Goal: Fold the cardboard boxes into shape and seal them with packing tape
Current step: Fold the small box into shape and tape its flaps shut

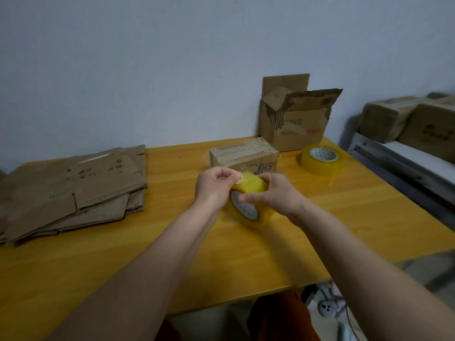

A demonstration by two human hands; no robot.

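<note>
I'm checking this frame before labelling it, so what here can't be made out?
All head view:
- Free end of the tape roll: glare and the left hand pinching there hide it.
- Small closed box: its near face is partly behind both hands; the writing is cut short.
- Open box: its inside is hidden by its own flaps.
- Flat cardboard stack: cut off at the left edge; print too small to read.

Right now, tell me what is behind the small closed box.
Behind the small closed box stands an open box with raised flaps, against the wall. Its lower left corner is hidden, and its inside cannot be seen.
</note>
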